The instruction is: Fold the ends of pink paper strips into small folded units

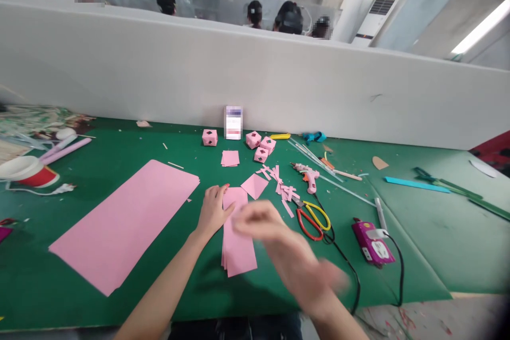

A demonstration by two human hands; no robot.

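Note:
My left hand (212, 209) rests at the upper left edge of a small stack of long pink paper strips (241, 255). Its fingers are stretched out and its thumb lies apart on the paper. Over the right side of that stack is my right hand (285, 255), smeared by motion, so whether its fingers hold anything is unclear. A square pink paper sheet (255, 186) lies tilted by the stack's top right corner. Beyond it are small pink paper squares (230, 158) in a pile and narrow pink paper scraps (278, 178).
Several pink paper cubes (210, 137) stand near a propped phone (233, 123). Scissors (314, 221), a corded glue gun (309, 176) and a purple box (372, 244) lie to the right. Large pink sheets (127, 226) and a paper cup (34, 172) are left. A white partition (179, 69) stands behind.

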